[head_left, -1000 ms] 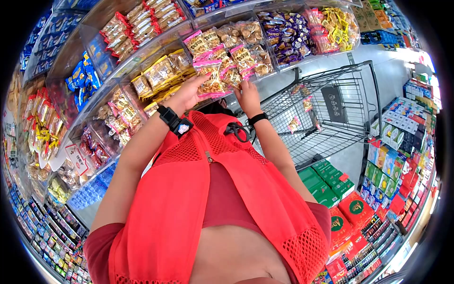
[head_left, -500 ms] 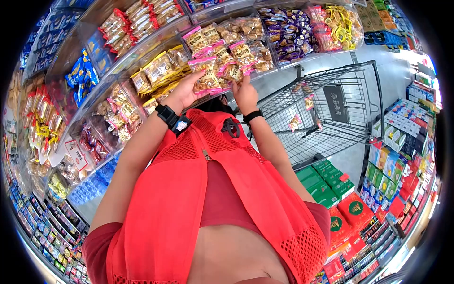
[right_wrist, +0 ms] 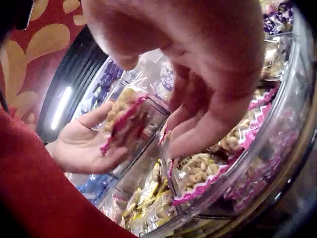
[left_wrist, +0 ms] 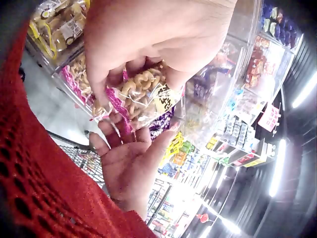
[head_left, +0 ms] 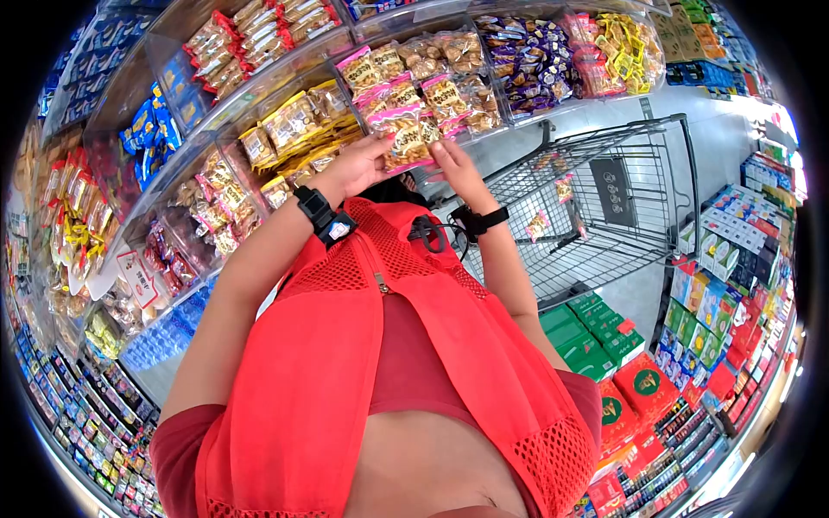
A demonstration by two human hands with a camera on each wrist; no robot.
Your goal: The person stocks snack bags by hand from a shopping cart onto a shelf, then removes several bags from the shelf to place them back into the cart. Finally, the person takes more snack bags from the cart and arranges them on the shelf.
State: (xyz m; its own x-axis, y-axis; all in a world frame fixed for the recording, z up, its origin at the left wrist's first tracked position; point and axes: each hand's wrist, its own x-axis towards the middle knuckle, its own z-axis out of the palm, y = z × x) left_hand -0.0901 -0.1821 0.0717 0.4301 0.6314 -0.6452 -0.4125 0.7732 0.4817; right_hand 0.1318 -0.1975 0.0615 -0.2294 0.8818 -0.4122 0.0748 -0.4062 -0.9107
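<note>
A clear, pink-edged snack packet [head_left: 404,144] is gripped along its edge by my left hand [head_left: 354,168], just over the front of a bin of similar packets. The same packet [left_wrist: 141,96] hangs from my left hand [left_wrist: 158,37] in the left wrist view. Beside its right edge is my right hand [head_left: 462,177], palm turned up and fingers extended; whether the fingertips touch it is unclear. In the right wrist view, the fingers of my right hand [right_wrist: 198,64] hang near another pink-edged packet [right_wrist: 198,173], while the held packet [right_wrist: 121,116] rests against my left hand [right_wrist: 81,146].
A metal shopping cart [head_left: 611,192] with a few packets inside stands to the right. Clear bins of yellow packets [head_left: 298,125] and purple sweets [head_left: 528,65] flank the pink-edged ones. Stacked green boxes [head_left: 591,332] and red boxes [head_left: 648,384] stand at the lower right.
My left hand and its packet have shifted to the right. My right hand has moved slightly right and turned over, its palm now facing up.
</note>
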